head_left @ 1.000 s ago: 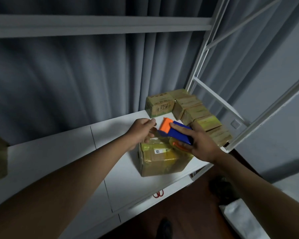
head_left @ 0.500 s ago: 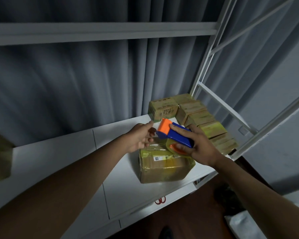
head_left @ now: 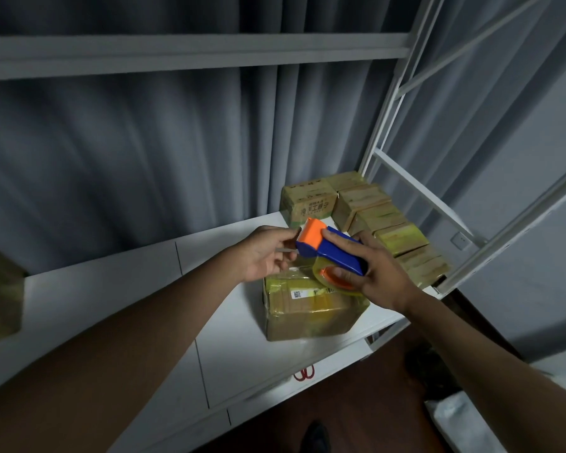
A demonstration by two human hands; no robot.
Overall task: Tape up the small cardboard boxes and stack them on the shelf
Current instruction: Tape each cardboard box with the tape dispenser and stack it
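Cardboard box (head_left: pixel 311 308) on shelf (head_left: pixel 111 289), right hand (head_left: pixel 373 273) gripping tape dispenser (head_left: pixel 330 253)

The scene is dim, with a cool grey-blue tone. The grey pleated curtain (head_left: pixel 128 152) looks smeared by blur on the left side. Straight bars of the white metal shelf frame (head_left: pixel 386 103) lean and bend toward the edges, a wide-angle distortion. The glossy taped brown cardboard box (head_left: pixel 311 308) shows weak yellowish glare. Shadows are soft.
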